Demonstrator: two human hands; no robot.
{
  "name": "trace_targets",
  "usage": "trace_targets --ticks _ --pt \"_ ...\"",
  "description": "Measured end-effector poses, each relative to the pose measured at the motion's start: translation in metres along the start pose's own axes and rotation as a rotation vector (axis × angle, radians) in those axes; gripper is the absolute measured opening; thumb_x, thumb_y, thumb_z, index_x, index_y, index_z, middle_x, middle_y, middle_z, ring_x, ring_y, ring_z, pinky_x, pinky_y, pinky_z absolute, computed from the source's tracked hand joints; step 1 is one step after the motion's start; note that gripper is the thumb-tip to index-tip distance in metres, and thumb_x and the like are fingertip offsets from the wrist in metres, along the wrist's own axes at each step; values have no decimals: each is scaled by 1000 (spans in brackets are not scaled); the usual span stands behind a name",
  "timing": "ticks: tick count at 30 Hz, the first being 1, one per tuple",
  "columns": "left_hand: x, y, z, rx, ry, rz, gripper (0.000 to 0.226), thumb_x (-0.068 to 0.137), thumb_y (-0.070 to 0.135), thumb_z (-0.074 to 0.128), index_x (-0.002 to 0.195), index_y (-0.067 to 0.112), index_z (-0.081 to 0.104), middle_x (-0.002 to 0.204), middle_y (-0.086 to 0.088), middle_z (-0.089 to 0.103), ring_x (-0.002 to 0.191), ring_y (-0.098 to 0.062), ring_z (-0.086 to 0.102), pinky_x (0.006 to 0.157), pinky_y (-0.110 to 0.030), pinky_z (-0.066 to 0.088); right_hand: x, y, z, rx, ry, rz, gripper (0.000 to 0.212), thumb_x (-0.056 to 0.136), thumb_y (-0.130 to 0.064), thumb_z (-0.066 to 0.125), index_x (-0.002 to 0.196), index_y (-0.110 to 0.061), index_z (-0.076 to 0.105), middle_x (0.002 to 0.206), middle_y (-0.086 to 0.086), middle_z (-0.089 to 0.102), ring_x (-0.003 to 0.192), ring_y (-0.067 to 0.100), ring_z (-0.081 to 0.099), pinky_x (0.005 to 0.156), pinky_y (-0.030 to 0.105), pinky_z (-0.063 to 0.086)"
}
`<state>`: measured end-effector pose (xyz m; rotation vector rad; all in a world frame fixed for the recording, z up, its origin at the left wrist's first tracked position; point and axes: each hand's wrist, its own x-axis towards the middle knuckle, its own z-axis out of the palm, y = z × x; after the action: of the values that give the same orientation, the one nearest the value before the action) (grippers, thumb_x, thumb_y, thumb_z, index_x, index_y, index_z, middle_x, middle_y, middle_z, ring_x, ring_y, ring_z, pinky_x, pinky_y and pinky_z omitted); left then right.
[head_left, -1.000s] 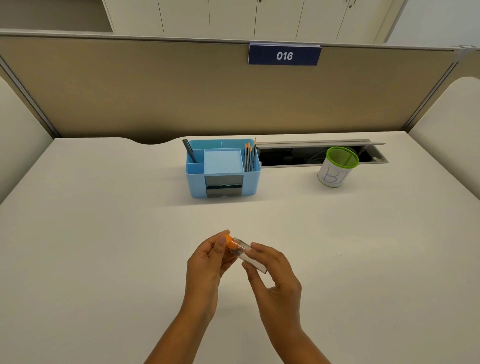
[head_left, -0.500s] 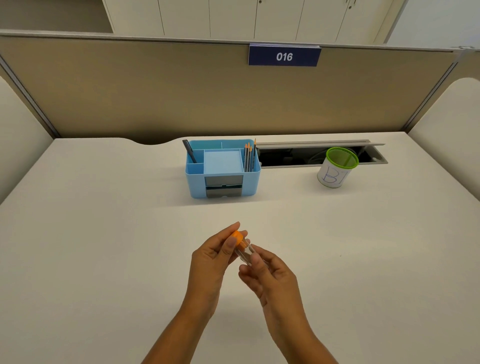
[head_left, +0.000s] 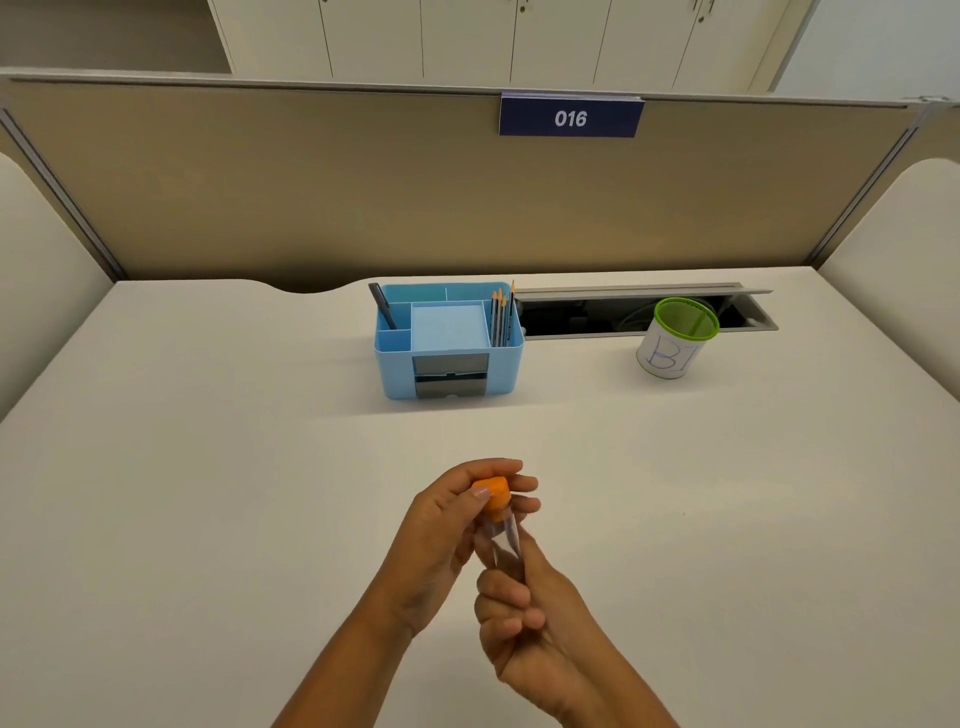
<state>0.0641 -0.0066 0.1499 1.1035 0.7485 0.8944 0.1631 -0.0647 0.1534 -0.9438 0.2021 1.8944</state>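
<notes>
The right hand (head_left: 535, 618) is gripping a clear cylindrical tube (head_left: 503, 543) near the tabletop's (head_left: 208, 519) near edge. The left hand (head_left: 447, 525) is pinching its ridged orange cap (head_left: 493, 491).

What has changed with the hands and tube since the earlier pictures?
The clear tube swung from slanted to nearly upright, orange cap uppermost. The left hand still pinches the cap; the right hand slid down to the tube's lower end. Organiser and cup stayed put.

Both forearms are bare up to the left hand (head_left: 441, 538) and right hand (head_left: 540, 629); the fingernails are short and plain.
</notes>
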Motion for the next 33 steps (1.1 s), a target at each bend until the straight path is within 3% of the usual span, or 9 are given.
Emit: trace_targets --ticks 6,9,13,16,18,20,23,29,33 --pt "2 4 6 -3 -10 36 55 51 65 71 92 28 69 82 0 73 90 -23 67 73 -28 54 -2 -1 5 3 18 -6 50 90 -41 48 60 -6 68 32 -1 29 22 5 25 26 11 27" --pt "5 3 5 -41 8 34 61 44 67 73 97 36 68 74 4 70 85 -24 68 71 -28 55 -3 -2 8 -41 43 -35 53 89 -44 48 59 -7 70 32 -1 29 23 5 24 26 11 25" --pt "6 3 4 -99 -5 25 64 49 60 75 105 32 61 84 6 71 81 -25 69 68 -29 56 -6 -2 9 8 32 -29 53 90 -42 46 61 -4 69 30 1 31 21 6 26 25 11 27" --pt "2 2 2 -131 18 0 30 76 43 55 97 23 61 90 -1 74 85 -26 69 69 -27 56 -5 -2 7 45 30 -30 53 91 -41 44 63 -2 68 30 2 32 20 7 27 24 11 29" --pt "-1 -1 2 -90 35 7 24 87 33 44 90 24 66 90 0 75 86 -24 68 71 -26 55 -3 -1 5 55 34 -30 54 92 -40 43 64 -1 68 32 2 32 21 6 28 26 11 29" --pt "-2 1 4 -20 29 26 27 80 49 50 86 31 69 87 6 73 85 -18 68 70 -25 54 0 0 4 58 33 -29 53 89 -42 45 63 -3 69 33 1 31 22 6 27 27 10 29" --pt "-1 4 7 66 -20 60 56 51 76 60 91 37 68 73 8 68 74 -11 65 67 -22 52 0 2 6 35 21 -27 46 81 -43 53 62 -6 71 33 1 29 22 6 26 27 10 28" --pt "4 2 8 -57 -5 60 68 49 64 72 108 34 60 77 9 66 75 -16 66 68 -27 55 -2 1 5 35 23 -26 52 88 -42 47 62 -5 73 33 0 29 23 5 25 27 10 27" --pt "1 3 7 -81 -24 64 53 65 59 65 109 30 58 97 2 72 85 -21 68 70 -27 55 -1 0 4 39 28 -34 54 92 -41 44 62 -5 72 33 1 30 23 6 27 27 11 29"
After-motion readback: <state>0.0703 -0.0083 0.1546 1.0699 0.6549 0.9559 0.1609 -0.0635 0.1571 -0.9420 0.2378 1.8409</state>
